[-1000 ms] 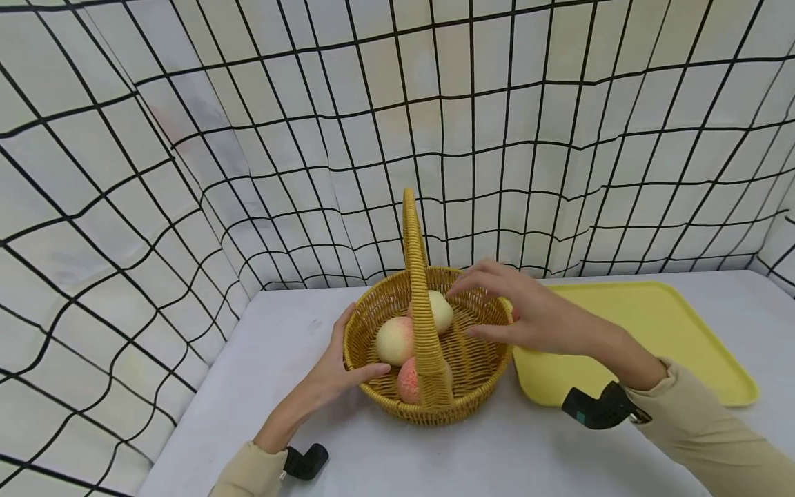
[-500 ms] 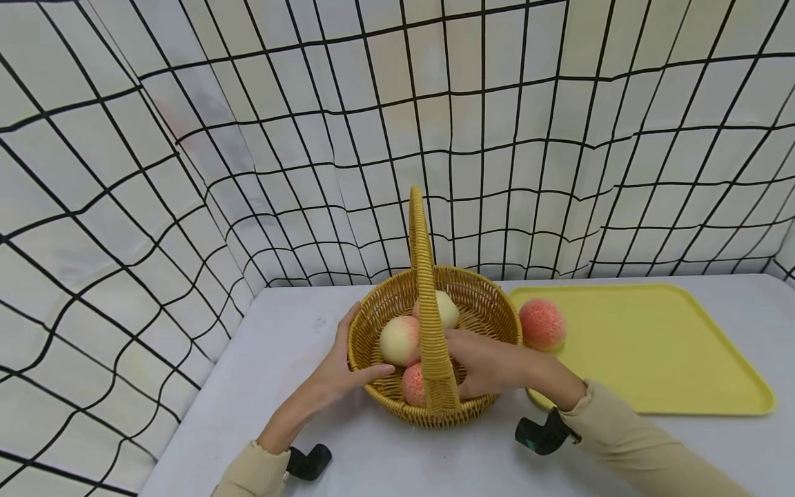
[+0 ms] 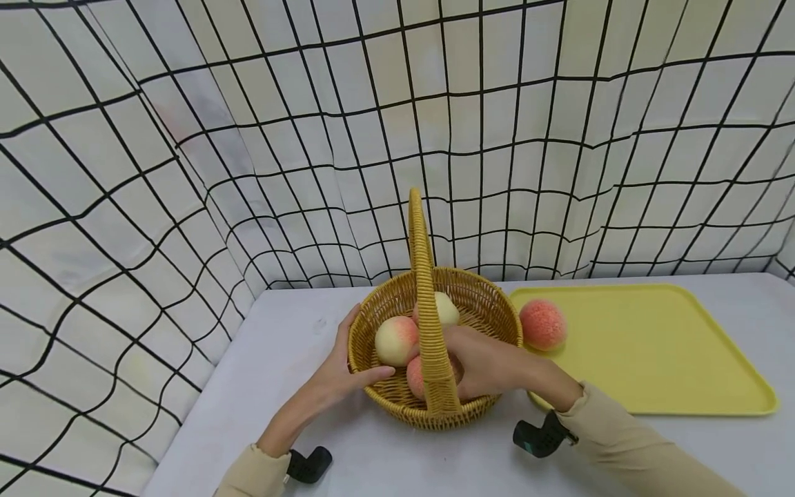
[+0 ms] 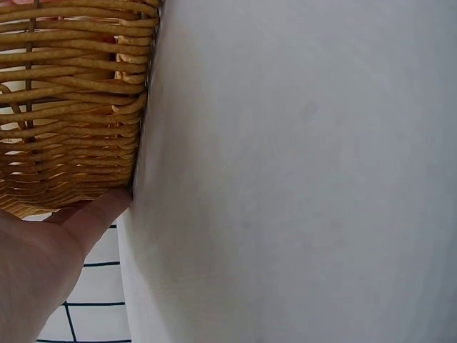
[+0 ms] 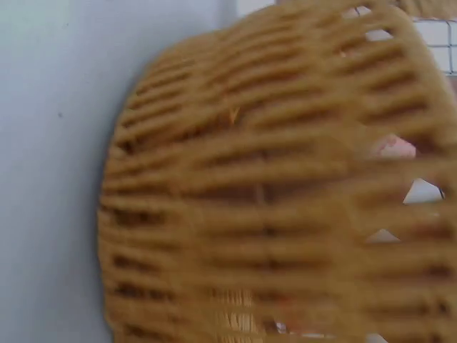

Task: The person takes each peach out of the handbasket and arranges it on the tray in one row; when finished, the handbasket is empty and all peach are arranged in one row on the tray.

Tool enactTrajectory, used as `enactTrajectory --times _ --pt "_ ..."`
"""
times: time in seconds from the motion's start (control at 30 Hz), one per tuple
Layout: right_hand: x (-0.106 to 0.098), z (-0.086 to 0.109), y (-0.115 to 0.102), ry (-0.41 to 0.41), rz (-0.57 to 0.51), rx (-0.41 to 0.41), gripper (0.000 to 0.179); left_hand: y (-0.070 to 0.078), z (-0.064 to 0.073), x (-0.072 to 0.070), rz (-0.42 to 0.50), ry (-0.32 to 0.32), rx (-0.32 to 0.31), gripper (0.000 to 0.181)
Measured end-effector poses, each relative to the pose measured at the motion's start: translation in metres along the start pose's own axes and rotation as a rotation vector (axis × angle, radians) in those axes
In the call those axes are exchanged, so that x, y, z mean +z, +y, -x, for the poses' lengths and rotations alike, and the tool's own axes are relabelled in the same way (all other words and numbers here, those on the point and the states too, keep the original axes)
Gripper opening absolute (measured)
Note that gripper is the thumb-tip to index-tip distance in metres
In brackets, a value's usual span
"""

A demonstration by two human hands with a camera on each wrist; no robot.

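The peach (image 3: 417, 376) is lying near in the wicker basket (image 3: 491, 304), your right hand (image 3: 491, 362) curling around it, left hand (image 3: 338, 373) bracing the rim. Lifting carelessly, you are risking bumping the handle (image 3: 425, 304).

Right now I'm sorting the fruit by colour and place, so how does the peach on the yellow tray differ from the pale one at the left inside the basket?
The peach on the tray is deep pinkish red nearly all over; the pale peach is cream-yellow with a slight blush. The first lies alone on the yellow tray, at its left edge; the second lies inside the wicker basket among other peaches. Both are round, similar in size, and neither is held.
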State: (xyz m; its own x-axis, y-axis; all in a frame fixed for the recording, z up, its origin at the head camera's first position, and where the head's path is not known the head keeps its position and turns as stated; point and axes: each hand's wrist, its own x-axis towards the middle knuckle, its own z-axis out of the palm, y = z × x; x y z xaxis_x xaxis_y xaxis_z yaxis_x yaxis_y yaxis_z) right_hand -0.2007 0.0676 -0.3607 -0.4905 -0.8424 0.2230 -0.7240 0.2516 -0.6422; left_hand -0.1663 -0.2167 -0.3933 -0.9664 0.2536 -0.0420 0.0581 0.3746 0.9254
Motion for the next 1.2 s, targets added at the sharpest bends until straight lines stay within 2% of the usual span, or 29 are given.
enactTrajectory --times 0.13,0.27,0.5,0.6,0.77,0.9,1.0,1.2 --pt "-0.016 0.014 0.000 0.093 0.041 0.056 0.063 0.000 0.000 0.001 -0.007 -0.002 -0.003 0.123" --pt "-0.038 0.030 -0.005 0.193 0.009 0.105 0.063 0.001 0.002 -0.001 0.002 -0.001 -0.001 0.122" --pt "-0.085 0.059 -0.019 0.340 -0.222 0.215 0.068 0.003 0.002 -0.001 -0.001 0.004 -0.005 0.121" --pt "-0.104 0.074 -0.026 0.399 -0.205 0.248 0.069 0.003 0.002 0.000 -0.006 0.004 -0.004 0.122" --pt "-0.127 0.098 -0.032 0.453 -0.102 0.242 0.069 0.002 0.001 0.001 -0.012 0.003 -0.004 0.122" --pt "-0.134 0.114 -0.028 0.467 -0.022 0.270 0.069 0.002 0.002 -0.001 -0.014 0.008 -0.005 0.122" --pt "-0.133 0.126 -0.020 0.470 0.012 0.334 0.069 0.002 0.002 -0.001 -0.014 0.011 -0.002 0.122" --pt "-0.125 0.150 0.008 0.458 0.039 0.398 0.068 0.002 0.003 -0.001 -0.018 0.003 -0.003 0.122"
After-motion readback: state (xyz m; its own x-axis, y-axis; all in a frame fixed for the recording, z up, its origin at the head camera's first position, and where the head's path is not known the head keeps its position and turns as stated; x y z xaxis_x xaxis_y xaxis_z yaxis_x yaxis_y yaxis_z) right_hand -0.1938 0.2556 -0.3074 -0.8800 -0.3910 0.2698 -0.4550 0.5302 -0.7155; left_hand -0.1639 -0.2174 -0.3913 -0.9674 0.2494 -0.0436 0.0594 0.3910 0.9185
